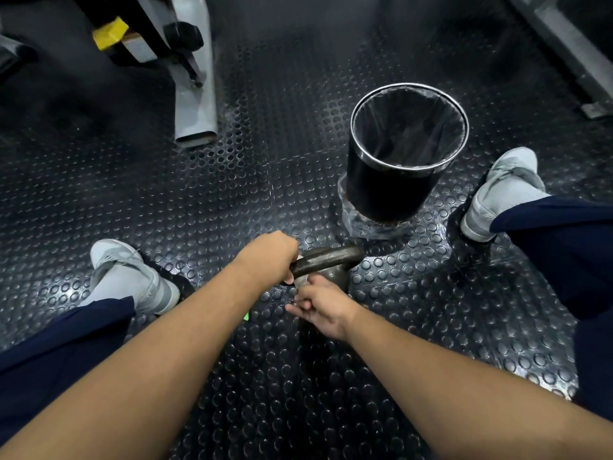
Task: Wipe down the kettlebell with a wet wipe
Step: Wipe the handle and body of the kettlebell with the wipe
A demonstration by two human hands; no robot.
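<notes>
Left hand [268,257] grips kettlebell [328,257] handle, frame centre; right hand [323,308] curled against its body, grasp unclear; bin [388,194] upper right.

Left grip [268,257] curled round kettlebell [331,260] handle, right grip [323,307] beside its body

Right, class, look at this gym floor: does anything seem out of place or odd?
Two small things. Crumpled clear plastic sticks out from under the bin, as if a bag slipped beneath it. A tiny green scrap lies on the floor near the kettlebell.
</notes>
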